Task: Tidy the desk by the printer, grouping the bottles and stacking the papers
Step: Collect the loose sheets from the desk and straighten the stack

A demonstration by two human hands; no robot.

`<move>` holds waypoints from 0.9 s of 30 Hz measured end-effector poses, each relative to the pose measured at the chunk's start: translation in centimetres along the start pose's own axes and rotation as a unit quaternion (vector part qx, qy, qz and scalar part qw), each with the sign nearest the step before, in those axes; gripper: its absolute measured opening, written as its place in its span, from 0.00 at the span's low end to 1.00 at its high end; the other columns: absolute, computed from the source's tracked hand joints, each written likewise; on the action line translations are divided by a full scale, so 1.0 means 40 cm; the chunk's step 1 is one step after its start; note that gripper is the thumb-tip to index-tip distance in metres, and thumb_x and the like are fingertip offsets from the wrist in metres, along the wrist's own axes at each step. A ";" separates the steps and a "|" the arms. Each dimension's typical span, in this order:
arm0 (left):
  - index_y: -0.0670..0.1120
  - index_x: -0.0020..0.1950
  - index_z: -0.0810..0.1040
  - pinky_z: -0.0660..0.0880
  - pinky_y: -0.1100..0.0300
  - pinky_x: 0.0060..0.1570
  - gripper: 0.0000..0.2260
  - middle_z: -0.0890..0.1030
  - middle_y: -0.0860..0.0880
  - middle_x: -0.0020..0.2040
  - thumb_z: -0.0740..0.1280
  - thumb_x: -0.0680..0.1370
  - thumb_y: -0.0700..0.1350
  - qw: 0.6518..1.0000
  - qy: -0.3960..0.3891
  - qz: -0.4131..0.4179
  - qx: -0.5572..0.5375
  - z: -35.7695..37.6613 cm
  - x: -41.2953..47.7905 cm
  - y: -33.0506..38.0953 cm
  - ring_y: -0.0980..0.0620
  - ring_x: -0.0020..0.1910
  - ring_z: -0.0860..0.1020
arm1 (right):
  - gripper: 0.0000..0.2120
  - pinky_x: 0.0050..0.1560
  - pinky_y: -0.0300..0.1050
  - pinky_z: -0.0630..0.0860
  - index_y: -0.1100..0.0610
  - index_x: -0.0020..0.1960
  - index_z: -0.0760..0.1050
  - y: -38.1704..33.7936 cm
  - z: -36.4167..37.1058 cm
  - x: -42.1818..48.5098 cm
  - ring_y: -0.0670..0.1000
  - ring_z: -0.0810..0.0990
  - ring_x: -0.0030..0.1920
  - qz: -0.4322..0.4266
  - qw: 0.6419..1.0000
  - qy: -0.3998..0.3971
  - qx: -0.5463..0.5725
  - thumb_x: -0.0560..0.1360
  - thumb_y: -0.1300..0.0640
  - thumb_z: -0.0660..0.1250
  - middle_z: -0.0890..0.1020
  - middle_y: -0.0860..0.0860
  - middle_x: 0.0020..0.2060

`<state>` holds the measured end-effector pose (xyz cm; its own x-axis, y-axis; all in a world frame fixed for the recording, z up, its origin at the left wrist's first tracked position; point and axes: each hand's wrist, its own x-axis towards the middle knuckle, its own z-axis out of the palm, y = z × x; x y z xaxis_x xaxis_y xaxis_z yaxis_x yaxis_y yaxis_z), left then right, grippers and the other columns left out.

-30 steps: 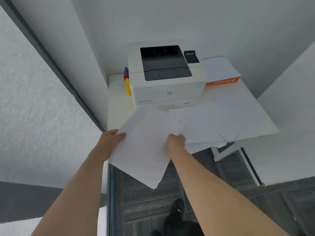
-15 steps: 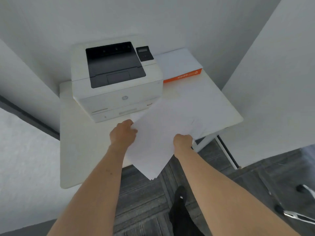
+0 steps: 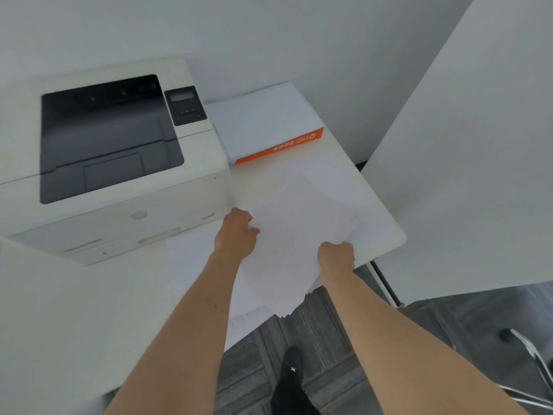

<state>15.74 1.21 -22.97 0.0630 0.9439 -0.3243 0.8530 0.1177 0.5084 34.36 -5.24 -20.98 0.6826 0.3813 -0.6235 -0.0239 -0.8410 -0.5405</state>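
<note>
A loose stack of white papers (image 3: 294, 235) lies tilted over the front right part of the white desk (image 3: 380, 211), its near corner hanging past the desk edge. My left hand (image 3: 236, 232) grips the stack's left edge, just in front of the printer. My right hand (image 3: 336, 254) grips the stack's right near edge. One more white sheet (image 3: 191, 253) lies flat on the desk under my left arm. The bottles are out of view.
A white printer (image 3: 119, 175) with a dark top tray fills the desk's left back. A paper ream with an orange side (image 3: 269, 127) lies right of it against the wall. A white partition (image 3: 478, 145) stands to the right. Chair legs (image 3: 532, 354) and my black shoe (image 3: 291, 384) are on the floor.
Both hands carried the paper stack rightward and farther over the desk, toward the space in front of the ream. The view swung right, and the coloured bottles left the frame.
</note>
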 end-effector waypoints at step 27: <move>0.49 0.77 0.54 0.65 0.51 0.63 0.45 0.65 0.45 0.66 0.72 0.69 0.64 0.985 0.036 0.027 0.168 0.086 0.030 -0.029 0.44 0.64 0.65 | 0.27 0.56 0.54 0.71 0.60 0.67 0.60 0.023 0.029 0.076 0.59 0.66 0.62 -0.002 0.986 0.103 -0.131 0.71 0.60 0.65 0.66 0.59 0.62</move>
<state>16.61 1.15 -26.70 0.0861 0.9668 -0.2406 0.9736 -0.0304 0.2264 35.56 -4.39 -24.03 0.8169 0.3208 -0.4793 0.1492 -0.9203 -0.3617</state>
